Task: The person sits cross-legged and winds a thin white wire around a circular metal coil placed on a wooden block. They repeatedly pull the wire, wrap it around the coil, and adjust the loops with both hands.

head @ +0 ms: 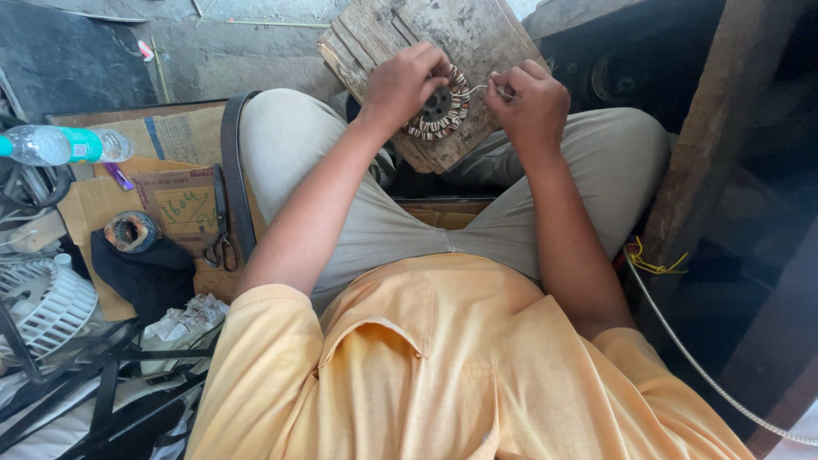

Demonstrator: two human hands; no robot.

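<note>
Hands work at a round motor stator with striped copper-and-white windings (440, 108), lying flat on a worn wooden board (477, 38) across the seated person's knees, far centre. The left hand (402, 85) covers the stator's left rim, fingers curled down on it. The right hand (530, 100) sits just right of it, fingers pinched together on a thin pale wire (477, 87) running leftward to the windings. A clear plastic water bottle (60, 145) lies far left.
</note>
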